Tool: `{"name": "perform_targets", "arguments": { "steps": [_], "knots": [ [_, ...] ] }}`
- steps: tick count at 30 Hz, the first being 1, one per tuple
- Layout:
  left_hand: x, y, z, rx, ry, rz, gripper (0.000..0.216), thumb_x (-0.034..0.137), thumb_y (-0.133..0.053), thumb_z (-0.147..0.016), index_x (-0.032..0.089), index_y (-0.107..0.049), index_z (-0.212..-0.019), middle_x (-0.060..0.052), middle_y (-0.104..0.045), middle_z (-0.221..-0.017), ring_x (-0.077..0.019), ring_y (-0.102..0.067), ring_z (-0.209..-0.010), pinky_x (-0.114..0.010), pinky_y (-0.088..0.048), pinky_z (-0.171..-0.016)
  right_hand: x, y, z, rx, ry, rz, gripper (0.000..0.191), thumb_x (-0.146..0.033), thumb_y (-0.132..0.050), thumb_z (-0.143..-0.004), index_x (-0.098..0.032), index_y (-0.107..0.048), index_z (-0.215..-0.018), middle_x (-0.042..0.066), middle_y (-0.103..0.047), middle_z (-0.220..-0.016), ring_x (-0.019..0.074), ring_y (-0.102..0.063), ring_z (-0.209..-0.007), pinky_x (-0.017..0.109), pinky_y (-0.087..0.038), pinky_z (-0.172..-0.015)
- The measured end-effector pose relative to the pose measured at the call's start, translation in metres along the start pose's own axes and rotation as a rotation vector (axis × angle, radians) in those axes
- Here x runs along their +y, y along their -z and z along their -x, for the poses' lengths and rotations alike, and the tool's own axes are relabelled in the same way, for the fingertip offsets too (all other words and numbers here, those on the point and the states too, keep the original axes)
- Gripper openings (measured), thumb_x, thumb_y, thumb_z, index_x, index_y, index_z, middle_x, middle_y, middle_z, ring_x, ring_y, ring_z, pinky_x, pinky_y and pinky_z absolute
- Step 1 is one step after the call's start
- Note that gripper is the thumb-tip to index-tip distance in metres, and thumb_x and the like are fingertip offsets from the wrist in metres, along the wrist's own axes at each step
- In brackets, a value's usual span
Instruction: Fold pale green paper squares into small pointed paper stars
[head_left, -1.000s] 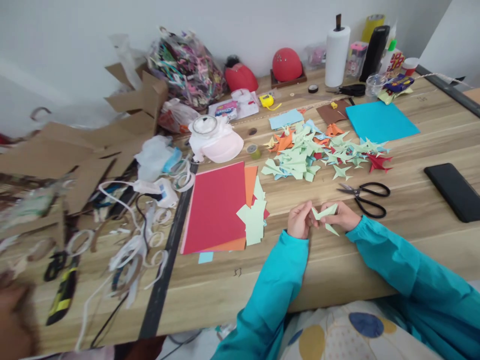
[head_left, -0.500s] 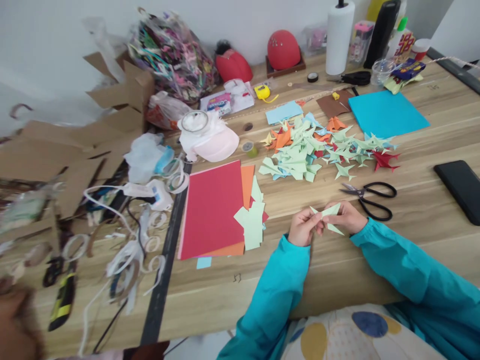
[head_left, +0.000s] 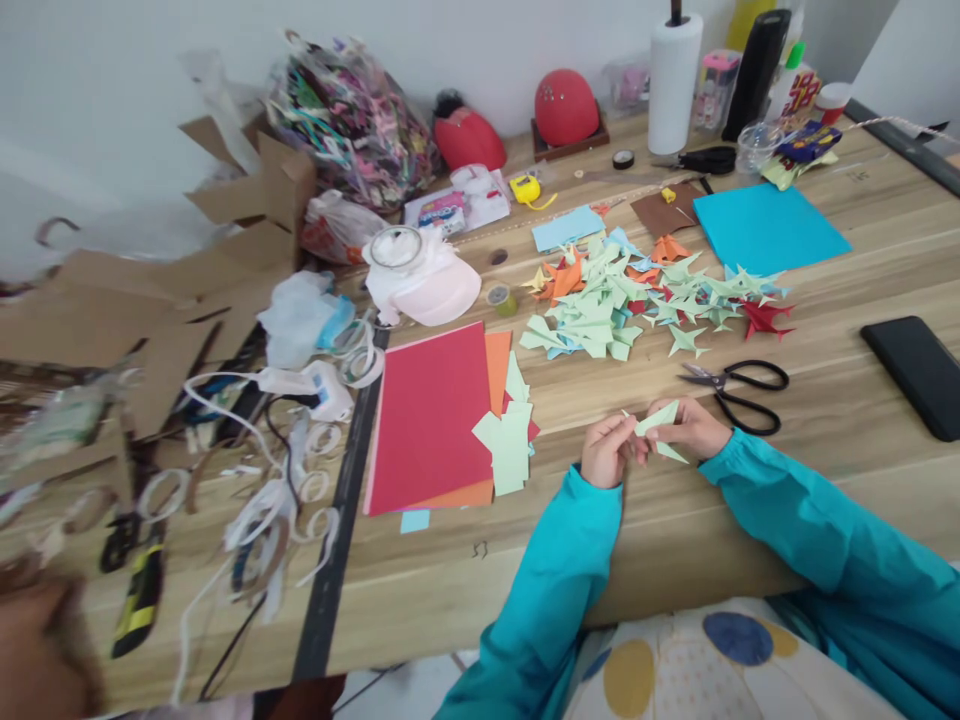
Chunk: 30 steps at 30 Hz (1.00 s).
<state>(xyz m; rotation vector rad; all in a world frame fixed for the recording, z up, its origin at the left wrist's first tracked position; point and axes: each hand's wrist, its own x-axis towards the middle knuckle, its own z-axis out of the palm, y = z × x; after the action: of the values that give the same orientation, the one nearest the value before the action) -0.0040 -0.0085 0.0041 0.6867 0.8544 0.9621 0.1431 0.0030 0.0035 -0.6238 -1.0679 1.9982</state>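
Note:
Both my hands hold a pale green folded paper piece [head_left: 660, 418] just above the table's front part. My left hand [head_left: 606, 448] pinches its left end, and my right hand [head_left: 697, 428] grips its right side with thumb and fingers. Pointed paper tips stick out between the hands. Black-handled scissors [head_left: 739, 392] lie open beyond my right hand. Farther back spreads a heap of folded paper shapes [head_left: 607, 295], mostly pale green with some orange, red and blue. Left of my hands, pale green cut pieces [head_left: 511, 450] lie partly on a stack of red paper [head_left: 435, 420].
A black phone [head_left: 919, 375] lies at the right. Blue sheets [head_left: 772, 225] sit behind the heap. To the left are a power strip [head_left: 311, 385] with cables, tape rolls, a utility knife [head_left: 139, 600] and cardboard [head_left: 150, 290]. Part of another person [head_left: 45, 650] shows blurred at lower left.
The view has shifted slightly, so most things sit a little differently in the picture. My left fingers have moved a little on the folded paper; both hands still hold it.

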Motion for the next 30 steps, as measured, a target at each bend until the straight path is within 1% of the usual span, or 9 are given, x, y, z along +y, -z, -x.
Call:
{"name": "perform_targets", "arguments": {
  "steps": [3, 6, 9, 13, 16, 19, 22, 25, 30],
  "knots": [
    [-0.002, 0.001, -0.001, -0.016, -0.02, -0.022, 0.037, 0.044, -0.066, -0.066, 0.011, -0.056, -0.052, -0.002, -0.056, -0.045, -0.0087, -0.047, -0.035, -0.021, -0.036, -0.034, 0.002, 0.003, 0.0, 0.015, 0.005, 0.017, 0.018, -0.025, -0.071, -0.068, -0.011, -0.058, -0.069, 0.005, -0.067, -0.061, 0.0172, -0.064, -0.055, 0.024, -0.045, -0.045],
    [-0.004, 0.001, -0.003, -0.027, -0.021, -0.047, 0.038, 0.045, -0.066, -0.065, 0.012, -0.054, -0.052, 0.0, -0.053, -0.042, -0.0076, -0.043, -0.031, -0.02, -0.034, -0.032, 0.004, 0.006, 0.0, 0.071, -0.01, 0.066, 0.02, -0.025, -0.073, -0.066, -0.011, -0.059, -0.068, 0.003, -0.065, -0.057, 0.0133, -0.06, -0.048, 0.022, -0.043, -0.044],
    [-0.006, 0.003, -0.005, -0.015, -0.05, -0.069, 0.038, 0.046, -0.065, -0.067, 0.013, -0.053, -0.053, 0.001, -0.052, -0.042, -0.0074, -0.043, -0.032, -0.02, -0.034, -0.032, 0.006, 0.008, 0.0, 0.098, -0.011, 0.081, 0.022, -0.028, -0.073, -0.066, -0.011, -0.058, -0.066, 0.003, -0.065, -0.056, 0.0121, -0.057, -0.046, 0.021, -0.04, -0.041],
    [-0.009, 0.006, -0.006, -0.01, -0.158, -0.129, 0.03, 0.041, -0.065, -0.069, 0.013, -0.057, -0.064, 0.0, -0.058, -0.052, -0.0088, -0.053, -0.045, -0.02, -0.041, -0.044, 0.006, 0.007, -0.002, 0.089, -0.006, 0.077, 0.023, -0.031, -0.071, -0.068, -0.011, -0.058, -0.066, 0.003, -0.064, -0.055, 0.0117, -0.057, -0.044, 0.02, -0.038, -0.039],
    [-0.01, 0.008, -0.008, -0.015, -0.243, -0.133, 0.022, 0.033, -0.068, -0.068, 0.013, -0.058, -0.071, 0.001, -0.06, -0.056, -0.0098, -0.056, -0.049, -0.022, -0.045, -0.051, 0.005, 0.005, -0.002, 0.104, 0.011, 0.023, 0.025, -0.035, -0.068, -0.071, -0.012, -0.059, -0.068, 0.003, -0.063, -0.056, 0.0123, -0.057, -0.047, 0.022, -0.042, -0.042],
    [-0.01, 0.008, -0.009, 0.066, -0.301, -0.094, 0.02, 0.031, -0.067, -0.069, 0.014, -0.057, -0.07, 0.001, -0.06, -0.058, -0.0099, -0.057, -0.05, -0.022, -0.045, -0.051, 0.004, 0.003, -0.001, 0.132, 0.028, -0.037, 0.029, -0.042, -0.065, -0.072, -0.013, -0.058, -0.075, 0.003, -0.064, -0.064, 0.0131, -0.059, -0.051, 0.023, -0.045, -0.045],
    [-0.006, 0.006, -0.009, 0.157, -0.32, -0.047, 0.022, 0.033, -0.067, -0.069, 0.015, -0.055, -0.071, 0.001, -0.06, -0.057, -0.0106, -0.058, -0.052, -0.022, -0.046, -0.052, 0.003, 0.002, 0.0, 0.144, 0.033, 0.029, 0.032, -0.039, -0.071, -0.067, -0.015, -0.056, -0.082, 0.001, -0.063, -0.067, 0.0123, -0.06, -0.051, 0.022, -0.046, -0.045],
    [-0.003, 0.004, -0.009, 0.186, -0.314, -0.007, 0.025, 0.035, -0.068, -0.068, 0.015, -0.054, -0.071, 0.001, -0.061, -0.059, -0.0114, -0.06, -0.053, -0.022, -0.047, -0.051, 0.005, 0.001, -0.002, 0.175, 0.033, 0.138, 0.034, -0.03, -0.075, -0.063, -0.016, -0.055, -0.086, -0.001, -0.062, -0.066, 0.0101, -0.058, -0.049, 0.021, -0.046, -0.044],
    [-0.006, 0.004, -0.011, 0.217, -0.26, 0.003, 0.031, 0.036, -0.073, -0.06, 0.014, -0.053, -0.071, 0.0, -0.063, -0.058, -0.0134, -0.061, -0.053, -0.024, -0.049, -0.052, 0.009, 0.003, -0.005, 0.252, 0.063, 0.153, 0.028, -0.032, -0.072, -0.066, -0.016, -0.055, -0.081, -0.003, -0.059, -0.06, 0.0084, -0.055, -0.044, 0.021, -0.046, -0.043]
  ]
}}
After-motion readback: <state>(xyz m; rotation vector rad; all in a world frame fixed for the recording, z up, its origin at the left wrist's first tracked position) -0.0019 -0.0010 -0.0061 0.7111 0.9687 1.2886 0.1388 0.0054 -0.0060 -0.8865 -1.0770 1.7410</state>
